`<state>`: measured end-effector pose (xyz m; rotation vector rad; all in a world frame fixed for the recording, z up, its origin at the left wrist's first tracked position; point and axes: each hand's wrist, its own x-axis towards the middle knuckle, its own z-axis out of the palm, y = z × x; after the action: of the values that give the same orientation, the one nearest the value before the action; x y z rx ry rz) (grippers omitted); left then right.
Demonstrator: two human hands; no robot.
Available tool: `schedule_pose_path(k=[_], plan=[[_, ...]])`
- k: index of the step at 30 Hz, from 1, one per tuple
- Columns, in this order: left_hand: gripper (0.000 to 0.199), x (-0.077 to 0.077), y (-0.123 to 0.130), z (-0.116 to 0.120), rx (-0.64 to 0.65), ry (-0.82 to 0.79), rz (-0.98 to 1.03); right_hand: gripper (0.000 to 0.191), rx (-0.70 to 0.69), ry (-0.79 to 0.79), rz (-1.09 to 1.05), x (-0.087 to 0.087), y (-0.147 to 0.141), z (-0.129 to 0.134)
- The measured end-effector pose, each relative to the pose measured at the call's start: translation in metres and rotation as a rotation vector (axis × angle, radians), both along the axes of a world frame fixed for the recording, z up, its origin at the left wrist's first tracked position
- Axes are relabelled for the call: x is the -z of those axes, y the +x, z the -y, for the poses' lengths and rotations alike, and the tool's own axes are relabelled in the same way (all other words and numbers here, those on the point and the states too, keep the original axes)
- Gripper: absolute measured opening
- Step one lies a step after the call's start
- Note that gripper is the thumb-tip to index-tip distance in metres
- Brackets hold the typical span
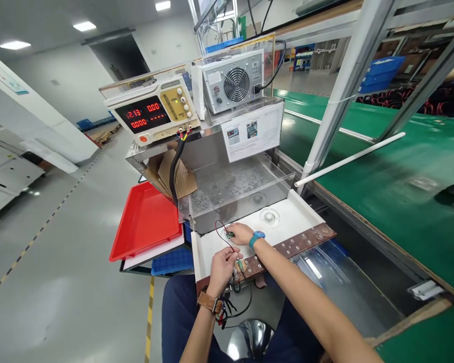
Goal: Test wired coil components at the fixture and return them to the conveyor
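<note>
Over the white tray on the bench front, my right hand, with a blue wristband, pinches a small green circuit board. A thin red and black wire loops up from the board and back towards my left hand. That hand wears a brown-strapped watch, and its fingertips are closed on the wire. Just beside them, a green clip on a black lead lies over the brown strip with metal eyelets. The wire's exact ends are hidden by my fingers.
A power supply with red digits and a grey fan unit stand on the metal shelf. An instruction sheet hangs below. A red tray stands at left. Black leads dangle above my lap. A green-topped bench lies right.
</note>
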<state>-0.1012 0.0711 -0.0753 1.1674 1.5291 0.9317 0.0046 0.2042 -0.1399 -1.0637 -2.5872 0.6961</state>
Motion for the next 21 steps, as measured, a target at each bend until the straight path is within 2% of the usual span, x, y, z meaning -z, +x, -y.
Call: schedule_pose_path(k=[8, 21], plan=[[0.030, 0.002, 0.000, 0.000, 0.020, -0.034, -0.006, 0.039, 0.024, -0.029, -0.023, -0.001, 0.000, -0.001], [0.028, 0.002, -0.002, 0.001, 0.023, 0.007, -0.014, 0.036, 0.034, -0.069, -0.005, -0.010, 0.001, 0.004]])
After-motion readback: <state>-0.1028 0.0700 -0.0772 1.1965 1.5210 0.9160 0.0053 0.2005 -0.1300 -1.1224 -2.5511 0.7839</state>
